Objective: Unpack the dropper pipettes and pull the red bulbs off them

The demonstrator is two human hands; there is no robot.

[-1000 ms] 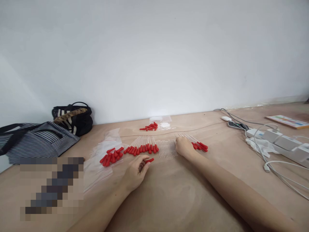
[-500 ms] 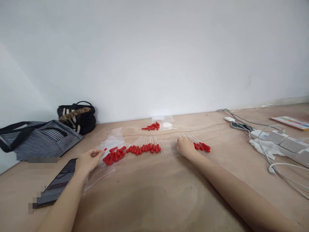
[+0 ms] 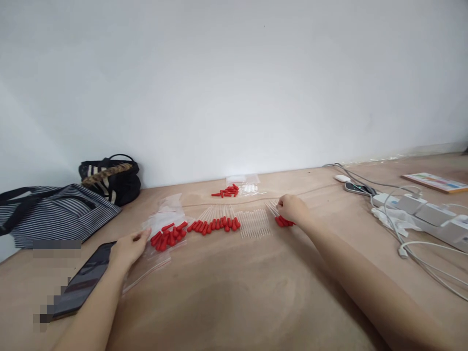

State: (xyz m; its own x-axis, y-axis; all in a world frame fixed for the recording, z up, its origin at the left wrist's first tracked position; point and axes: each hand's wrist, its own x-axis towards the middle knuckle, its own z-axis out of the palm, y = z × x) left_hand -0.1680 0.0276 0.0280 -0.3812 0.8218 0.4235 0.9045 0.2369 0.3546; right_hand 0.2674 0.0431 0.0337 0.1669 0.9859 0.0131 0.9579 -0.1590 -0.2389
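My left hand [image 3: 128, 249] hovers by a pile of loose red rubber bulbs [image 3: 168, 238] on clear zip bags [image 3: 171, 204]. Its fingers are curled together; what they hold, if anything, is hidden. To the right, my right hand [image 3: 292, 208] is closed over a fan of glass droppers [image 3: 271, 208] with red bulbs, partly covering them. Its fingertips are at the glass tubes, but I cannot make out what they pinch. Between the hands lie a row of red-bulbed droppers [image 3: 215, 224] and a row of bare glass tubes [image 3: 255, 224].
Further back lie small red pieces [image 3: 226, 191] beside a clear bag [image 3: 243, 179]. A phone [image 3: 86, 280] rests under my left forearm. Striped [image 3: 62, 209] and black bags [image 3: 126, 183] stand at left. A power strip [image 3: 431, 212] with cables and a colourful board [image 3: 437, 182] are at right.
My right hand has moved right, from the bare glass tubes to the droppers beside them. The red piece that showed at my left fingertips is out of sight. The view has shifted slightly.
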